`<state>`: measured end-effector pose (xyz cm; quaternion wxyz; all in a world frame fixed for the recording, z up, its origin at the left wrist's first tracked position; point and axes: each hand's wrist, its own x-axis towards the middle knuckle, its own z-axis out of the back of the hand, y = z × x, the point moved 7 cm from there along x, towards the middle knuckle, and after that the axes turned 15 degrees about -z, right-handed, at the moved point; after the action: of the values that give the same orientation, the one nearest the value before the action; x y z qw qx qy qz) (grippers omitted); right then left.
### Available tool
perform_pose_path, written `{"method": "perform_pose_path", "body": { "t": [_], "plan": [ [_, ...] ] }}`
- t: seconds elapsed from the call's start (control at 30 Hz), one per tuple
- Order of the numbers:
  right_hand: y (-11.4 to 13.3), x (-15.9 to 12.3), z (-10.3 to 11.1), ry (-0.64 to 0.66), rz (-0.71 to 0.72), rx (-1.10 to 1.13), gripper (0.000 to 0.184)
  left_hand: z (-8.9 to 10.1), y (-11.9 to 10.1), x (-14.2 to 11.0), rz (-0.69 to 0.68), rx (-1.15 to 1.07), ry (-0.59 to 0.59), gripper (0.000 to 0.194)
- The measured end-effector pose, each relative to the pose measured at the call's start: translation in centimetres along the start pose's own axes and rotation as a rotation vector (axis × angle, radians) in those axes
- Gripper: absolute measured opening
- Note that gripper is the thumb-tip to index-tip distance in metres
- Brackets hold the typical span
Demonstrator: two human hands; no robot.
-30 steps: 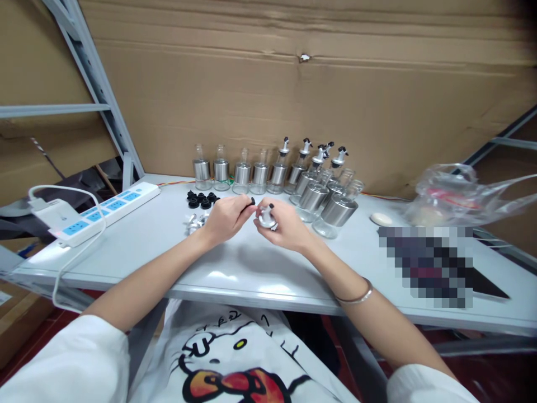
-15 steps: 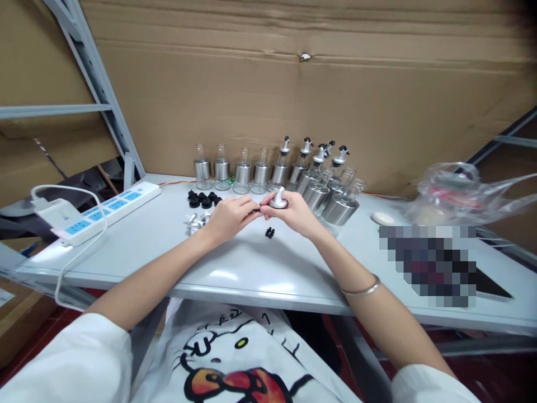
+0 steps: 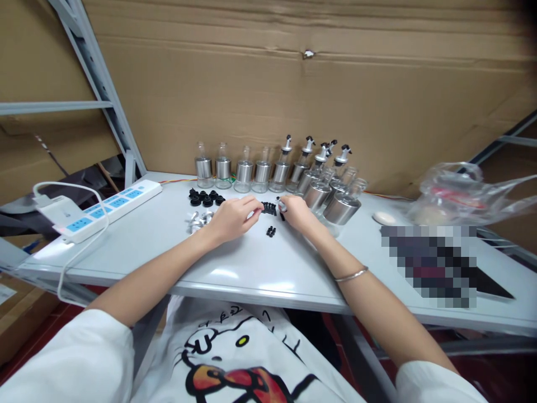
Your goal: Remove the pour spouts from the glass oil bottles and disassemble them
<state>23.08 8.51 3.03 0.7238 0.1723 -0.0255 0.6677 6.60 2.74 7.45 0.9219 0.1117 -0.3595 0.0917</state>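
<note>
Behind the shiny white table (image 3: 260,263) is a big brown cardboard wall (image 3: 210,84). One long power strip (image 3: 113,208) lies at the left. Five glass bottles (image 3: 281,172) wear spouts; four bare bottles (image 3: 244,169) stand left of them. The right hand (image 3: 297,214) pinches one silver spout piece (image 3: 282,206) over the table, near small black bits (image 3: 269,208), too bunched to count. The left hand (image 3: 235,217) has its fingertips together; I can't tell if it holds anything.

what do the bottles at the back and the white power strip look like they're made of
The bottles look like clear glass, see-through at neck and base, though clear plastic is possible; their middle sleeves seem to be brushed metal, judging by the grey streaky shine. The power strip is probably smooth white plastic, with an even, moulded-looking casing.
</note>
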Motion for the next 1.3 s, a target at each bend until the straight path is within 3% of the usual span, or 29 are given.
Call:
{"method": "perform_pose_path", "body": {
  "t": [0.1,0.3,0.5,0.7,0.87,1.0,1.1,1.2,1.3],
  "plan": [
    [0.0,0.2,0.0,-0.025,-0.035,0.003,0.024,0.2,-0.2,0.1,-0.025,0.004,-0.029,0.017],
    [-0.4,-0.2,1.3,0.005,-0.106,0.06,0.02,1.7,0.8,-0.3,0.057,0.041,-0.163,0.017],
    [0.0,-0.5,0.6,0.087,-0.078,0.106,0.019,3.0,1.1,-0.4,0.05,0.025,-0.258,0.018],
    [0.4,-0.5,0.2,0.133,-0.039,0.179,0.017,2.3,1.6,-0.6,0.112,0.083,-0.233,0.019],
    [0.6,-0.3,1.3,0.082,-0.041,0.251,0.013,1.5,1.9,-0.6,0.165,0.059,-0.168,0.018],
    [3.1,-1.8,2.4,0.006,0.178,0.368,0.005,0.5,2.4,-0.8,0.258,-0.054,-0.066,0.022],
    [5.6,-3.8,2.2,0.047,0.376,0.363,0.008,-0.1,1.9,-0.5,0.183,-0.168,-0.018,0.024],
    [6.8,-5.2,1.6,0.131,0.431,0.303,0.009,-0.1,1.4,-0.2,0.089,-0.215,-0.01,0.017],
    [7.2,-5.7,1.8,0.156,0.424,0.3,0.012,0.3,1.4,0.0,0.087,-0.267,-0.043,0.016]
  ]
}}
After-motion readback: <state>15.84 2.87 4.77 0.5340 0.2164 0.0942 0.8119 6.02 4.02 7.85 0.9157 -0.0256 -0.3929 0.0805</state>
